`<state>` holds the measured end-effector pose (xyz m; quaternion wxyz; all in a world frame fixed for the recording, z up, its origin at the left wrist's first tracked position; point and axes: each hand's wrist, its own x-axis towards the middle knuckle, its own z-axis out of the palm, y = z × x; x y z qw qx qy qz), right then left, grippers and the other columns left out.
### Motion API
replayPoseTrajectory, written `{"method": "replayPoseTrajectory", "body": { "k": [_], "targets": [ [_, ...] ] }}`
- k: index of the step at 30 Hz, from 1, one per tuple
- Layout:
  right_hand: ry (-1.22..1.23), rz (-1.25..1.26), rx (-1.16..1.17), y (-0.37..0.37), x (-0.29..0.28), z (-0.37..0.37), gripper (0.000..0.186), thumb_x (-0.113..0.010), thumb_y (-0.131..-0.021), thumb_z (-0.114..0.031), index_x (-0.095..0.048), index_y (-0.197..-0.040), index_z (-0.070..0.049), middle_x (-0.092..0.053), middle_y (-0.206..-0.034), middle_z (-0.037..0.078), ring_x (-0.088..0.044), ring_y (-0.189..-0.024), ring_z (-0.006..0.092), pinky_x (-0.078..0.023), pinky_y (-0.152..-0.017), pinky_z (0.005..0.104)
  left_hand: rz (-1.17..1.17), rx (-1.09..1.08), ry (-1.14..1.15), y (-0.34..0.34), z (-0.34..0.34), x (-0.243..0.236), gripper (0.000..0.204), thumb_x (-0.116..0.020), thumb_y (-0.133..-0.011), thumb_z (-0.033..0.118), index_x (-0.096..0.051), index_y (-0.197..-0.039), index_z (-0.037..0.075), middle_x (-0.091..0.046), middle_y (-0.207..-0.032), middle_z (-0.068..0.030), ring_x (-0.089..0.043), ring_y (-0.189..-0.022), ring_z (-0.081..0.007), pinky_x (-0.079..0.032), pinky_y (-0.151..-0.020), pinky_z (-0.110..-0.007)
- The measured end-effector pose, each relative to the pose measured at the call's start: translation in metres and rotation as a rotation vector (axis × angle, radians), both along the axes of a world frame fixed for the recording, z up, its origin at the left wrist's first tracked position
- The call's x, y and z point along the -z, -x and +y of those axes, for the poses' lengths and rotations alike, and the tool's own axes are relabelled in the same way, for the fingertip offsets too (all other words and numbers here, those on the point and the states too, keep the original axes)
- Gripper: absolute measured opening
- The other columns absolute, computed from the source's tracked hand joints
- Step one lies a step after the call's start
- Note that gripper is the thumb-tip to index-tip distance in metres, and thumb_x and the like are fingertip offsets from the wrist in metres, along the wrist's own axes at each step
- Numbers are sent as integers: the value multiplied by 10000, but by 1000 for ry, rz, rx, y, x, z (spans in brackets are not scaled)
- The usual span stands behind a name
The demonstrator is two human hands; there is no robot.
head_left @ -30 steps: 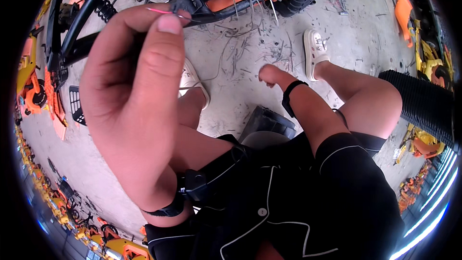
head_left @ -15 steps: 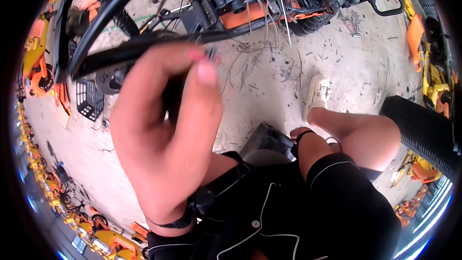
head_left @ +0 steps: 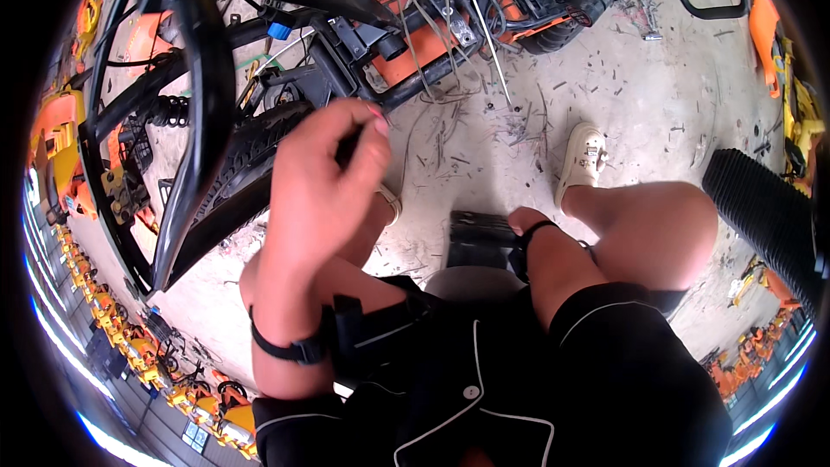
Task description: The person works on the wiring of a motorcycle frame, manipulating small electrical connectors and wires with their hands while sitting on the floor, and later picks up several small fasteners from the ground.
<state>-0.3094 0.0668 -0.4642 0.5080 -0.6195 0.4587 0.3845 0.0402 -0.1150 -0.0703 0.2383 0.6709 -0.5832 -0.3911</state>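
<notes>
My left hand [head_left: 320, 182] is raised in front of me, palm turned inward, thumb and forefinger pinched together. A tiny reddish bit [head_left: 375, 111] shows at the fingertips, too small to name. Behind that hand lies a black tubular vehicle frame [head_left: 207, 121] with a tyre [head_left: 259, 143] below it. My right hand [head_left: 522, 220] hangs low between my knees, beside a black box-like object [head_left: 478, 233]. A black strap circles that wrist, and the fingers are hidden from view.
Ahead lies a stripped vehicle chassis with an orange panel [head_left: 418, 47], loose cables [head_left: 406, 0] and a thin white rod [head_left: 491, 47]. Wire scraps [head_left: 445, 134] litter the concrete floor. A ribbed black part [head_left: 761, 216] stands at my right. Yellow and orange machines [head_left: 112, 320] line the sides.
My left hand has drawn back, away from the camera, and appears smaller. Its pinch stays closed. The view has shifted, bringing more of the black frame and tyre into sight.
</notes>
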Motion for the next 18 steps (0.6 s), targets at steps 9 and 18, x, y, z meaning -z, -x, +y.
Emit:
{"method": "replayPoseTrajectory", "body": {
  "k": [9, 18],
  "targets": [
    [129, -68, -129, -125, -46, -54, 308, -576, -777, -140, -742, -1003, -11, -693, -1095, 227, -659, -977, 421, -507, -838, 491, 138, 132, 138, -43, 13, 7, 148, -646, -964, 132, -642, -1015, -6, -608, -790, 26, -518, -733, -63, -448, -673, -233],
    [229, -16, -373, -236, -281, -211, 331, -531, -808, -260, -705, -887, 10, -730, -893, 115, -646, -675, 232, -528, -628, 386, 349, 233, 466, -65, 68, -66, 206, -677, -954, 159, -696, -1080, -3, -704, -995, -110, -654, -888, -191, -511, -815, -301]
  ]
}}
